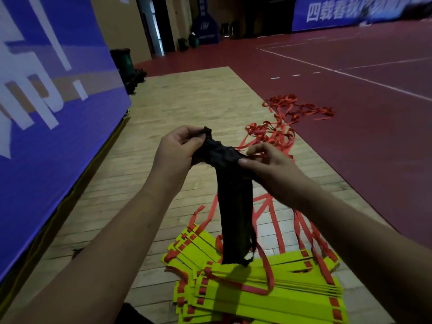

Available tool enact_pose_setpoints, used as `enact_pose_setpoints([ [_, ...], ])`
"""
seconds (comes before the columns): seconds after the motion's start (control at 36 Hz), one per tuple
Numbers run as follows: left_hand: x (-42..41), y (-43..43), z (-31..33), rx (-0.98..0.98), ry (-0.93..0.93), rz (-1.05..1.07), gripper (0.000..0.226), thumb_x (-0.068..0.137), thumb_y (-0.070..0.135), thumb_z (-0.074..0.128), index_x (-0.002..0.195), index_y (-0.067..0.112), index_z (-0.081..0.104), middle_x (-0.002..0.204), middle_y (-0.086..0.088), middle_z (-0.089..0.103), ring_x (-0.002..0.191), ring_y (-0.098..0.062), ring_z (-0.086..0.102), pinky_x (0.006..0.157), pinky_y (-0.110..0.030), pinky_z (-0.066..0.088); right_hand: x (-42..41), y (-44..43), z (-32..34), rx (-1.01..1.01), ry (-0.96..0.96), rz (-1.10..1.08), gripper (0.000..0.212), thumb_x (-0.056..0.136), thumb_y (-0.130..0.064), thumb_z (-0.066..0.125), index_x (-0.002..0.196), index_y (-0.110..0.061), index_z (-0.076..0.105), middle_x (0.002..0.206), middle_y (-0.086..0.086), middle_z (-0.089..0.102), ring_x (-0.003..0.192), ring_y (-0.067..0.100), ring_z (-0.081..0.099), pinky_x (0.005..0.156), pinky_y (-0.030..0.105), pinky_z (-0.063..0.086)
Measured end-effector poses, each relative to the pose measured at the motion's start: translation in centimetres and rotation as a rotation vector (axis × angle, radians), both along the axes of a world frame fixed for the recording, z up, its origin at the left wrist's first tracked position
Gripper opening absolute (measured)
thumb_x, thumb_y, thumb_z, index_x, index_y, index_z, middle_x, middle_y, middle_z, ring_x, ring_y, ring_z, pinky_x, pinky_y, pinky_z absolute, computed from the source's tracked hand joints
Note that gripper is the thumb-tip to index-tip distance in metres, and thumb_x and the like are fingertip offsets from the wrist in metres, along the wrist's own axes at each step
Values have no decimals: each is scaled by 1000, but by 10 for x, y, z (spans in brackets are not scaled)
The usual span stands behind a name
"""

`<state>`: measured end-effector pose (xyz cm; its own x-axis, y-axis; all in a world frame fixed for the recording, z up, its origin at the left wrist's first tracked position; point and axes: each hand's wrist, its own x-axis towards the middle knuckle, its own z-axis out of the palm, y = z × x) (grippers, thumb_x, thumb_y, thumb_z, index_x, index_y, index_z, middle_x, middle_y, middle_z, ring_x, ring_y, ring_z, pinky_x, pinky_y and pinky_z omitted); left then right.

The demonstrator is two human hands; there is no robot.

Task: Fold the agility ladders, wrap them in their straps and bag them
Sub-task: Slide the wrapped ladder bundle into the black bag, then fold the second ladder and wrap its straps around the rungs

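A long black cloth bag (235, 206) hangs in front of me, its bunched mouth held up between both hands. My left hand (177, 148) grips the gathered top edge on the left. My right hand (264, 164) pinches the bag's top on the right, thumb pressed onto the fabric. The bag's lower end touches a stack of yellow ladder rungs (268, 298) lying on the wooden floor below. Red straps (275, 134) run from the stacked rungs and trail away in loose tangles beyond my hands.
A large blue banner wall (46, 113) stands close on the left. The wooden floor strip (187, 97) meets dark red court flooring (362, 113) on the right. Dark bins (124, 61) and a doorway stand far back.
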<state>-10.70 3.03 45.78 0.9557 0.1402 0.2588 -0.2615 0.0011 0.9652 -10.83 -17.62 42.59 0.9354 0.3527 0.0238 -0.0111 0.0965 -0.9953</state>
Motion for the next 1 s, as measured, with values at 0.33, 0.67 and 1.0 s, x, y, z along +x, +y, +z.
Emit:
enact_pose_setpoints([
  [0.33,-8,71,6,-194,-26,-298,31,97,15,59,126,7,49,118,-13,69,109,-26,67,93,-40,53,25,104,17,-642,-436,27,9,99,-14,62,95,-10,69,82,3,68,77,10,66,71,30,51],
  [0.67,-30,167,-188,670,536,-366,84,81,42,79,147,38,28,149,19,34,140,-2,31,110,-19,30,50,221,30,149,227,-51,16,105,-20,53,91,-13,56,82,6,61,68,19,62,44,25,52],
  [1.0,-11,221,-303,246,650,-30,39,99,9,55,134,22,45,124,4,61,113,-11,59,92,-19,49,132,292,-134,-339,81,-46,48,75,-35,63,118,-13,59,106,15,63,82,27,65,56,35,57],
])
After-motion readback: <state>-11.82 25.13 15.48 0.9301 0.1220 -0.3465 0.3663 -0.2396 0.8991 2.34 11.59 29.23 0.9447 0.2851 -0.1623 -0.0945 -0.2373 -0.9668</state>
